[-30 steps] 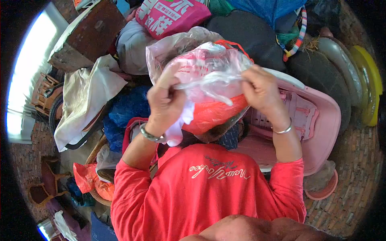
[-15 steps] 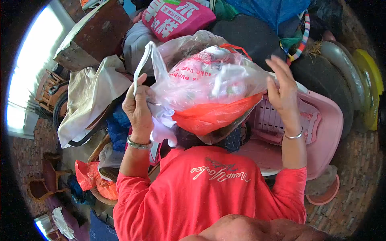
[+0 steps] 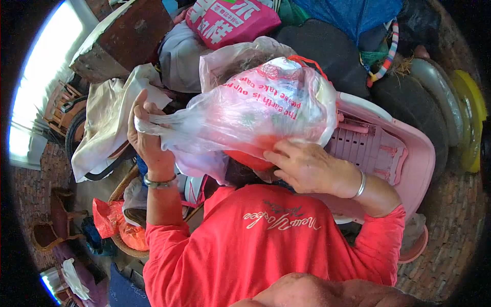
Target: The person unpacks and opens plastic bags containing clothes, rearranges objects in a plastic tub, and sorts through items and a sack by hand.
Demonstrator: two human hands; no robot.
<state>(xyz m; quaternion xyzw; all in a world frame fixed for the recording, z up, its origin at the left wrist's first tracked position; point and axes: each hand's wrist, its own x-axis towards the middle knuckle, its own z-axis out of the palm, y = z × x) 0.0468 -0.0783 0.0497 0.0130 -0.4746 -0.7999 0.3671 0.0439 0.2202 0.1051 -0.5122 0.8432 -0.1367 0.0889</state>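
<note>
A translucent white plastic bag [image 3: 220, 115] with red English lettering lies in front of me, bulging with contents I cannot make out. My left hand [image 3: 146, 125] is closed around its twisted, gathered end, pulling it taut to the left. My right hand [image 3: 312, 166] is at the bag's near side, fingers bent against the thin plastic; its fingertips are partly hidden. Under the clear plastic, a red-orange bag [image 3: 248, 159] shows along the near edge. White-lilac cloth or plastic [image 3: 204, 165] hangs below the gathered end.
A pink plastic basket [image 3: 417, 153] stands to the right. Behind lie a magenta printed bag [image 3: 232, 23], a dark round cushion-like thing [image 3: 322, 53] and a blue sheet [image 3: 348, 15]. A brown box [image 3: 128, 38] and a cream cloth [image 3: 102, 117] are at left.
My left hand has moved left and gathered the bag's loose handle end, stretching it. My right hand has come down from the bag's far right side to its near edge.
</note>
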